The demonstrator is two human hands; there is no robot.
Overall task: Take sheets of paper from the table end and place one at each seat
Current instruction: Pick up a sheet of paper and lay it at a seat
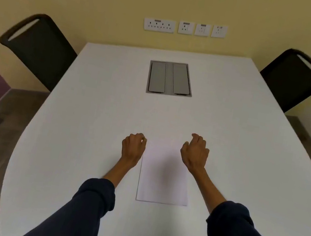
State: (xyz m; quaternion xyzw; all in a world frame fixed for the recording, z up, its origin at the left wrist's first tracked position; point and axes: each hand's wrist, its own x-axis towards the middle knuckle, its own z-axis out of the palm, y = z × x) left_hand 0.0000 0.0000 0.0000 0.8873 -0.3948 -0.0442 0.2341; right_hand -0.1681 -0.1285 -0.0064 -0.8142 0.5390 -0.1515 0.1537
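A white paper stack [163, 177] lies flat on the white table [92, 119] right in front of me, long side running away from me. My left hand [133, 147] hovers at the stack's far left corner with fingers curled, holding nothing. My right hand [195, 153] hovers by the far right edge, fingers loosely bent and apart, also holding nothing. Whether either hand touches the paper I cannot tell. Both forearms wear dark blue sleeves pushed up.
A grey cable hatch [170, 78] is set into the table's middle. One black chair [38, 47] stands at the far left side, another black chair [295, 79] at the far right. Wall sockets [185, 28] line the yellow wall beyond the table's far end.
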